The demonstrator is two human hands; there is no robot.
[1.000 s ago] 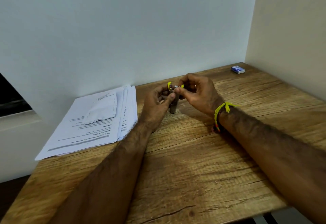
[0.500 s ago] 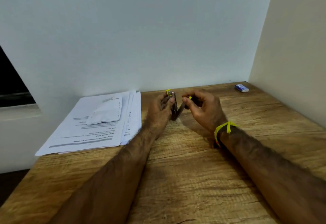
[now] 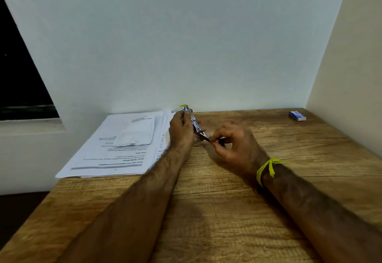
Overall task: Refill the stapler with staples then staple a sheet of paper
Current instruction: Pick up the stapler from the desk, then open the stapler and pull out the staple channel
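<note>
A small metal stapler [image 3: 191, 119] with a yellow tip is swung wide open above the wooden table [image 3: 227, 211]. My left hand [image 3: 182, 130] grips its upper arm, which points up toward the wall. My right hand [image 3: 233, 144] pinches the lower arm near the hinge, low over the table. A stack of printed paper sheets [image 3: 124, 147] lies to the left of my hands, with a folded white sheet on top. A small blue staple box [image 3: 297, 115] rests at the far right by the wall.
White walls close the table at the back and on the right. A dark window opening [image 3: 18, 80] is at the left. My right wrist wears a yellow thread [image 3: 266, 169].
The two halves of the stapler have been pulled further apart, the right hand drawing its part down and right. The view has tilted upward, so table and hands sit lower.
</note>
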